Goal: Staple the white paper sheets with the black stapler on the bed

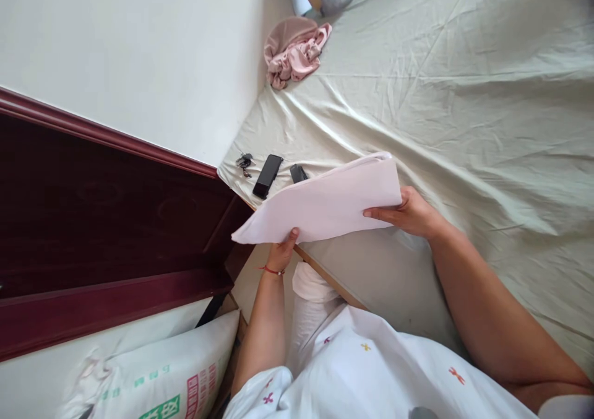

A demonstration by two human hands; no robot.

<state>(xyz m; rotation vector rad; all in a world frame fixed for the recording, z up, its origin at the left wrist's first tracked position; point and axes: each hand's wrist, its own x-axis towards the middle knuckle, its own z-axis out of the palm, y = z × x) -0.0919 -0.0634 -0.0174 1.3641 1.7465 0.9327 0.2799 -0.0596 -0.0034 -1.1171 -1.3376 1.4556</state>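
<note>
A folded pale pink cloth (pixel 325 202) is held flat above the bed's near corner. My left hand (pixel 282 252) grips its near edge from below, thumb on top; a red string sits on that wrist. My right hand (pixel 408 211) holds the cloth's right end, fingers on top. Under the cloth lies the pale green bed sheet (pixel 464 97).
A black phone (pixel 268 176), a bunch of keys (pixel 244 161) and a small black object (pixel 298 172) lie on the bed's corner. A crumpled pink garment (pixel 294 51) sits farther up. A dark red headboard (pixel 93 221) stands left. A printed white sack (pixel 171 375) lies below.
</note>
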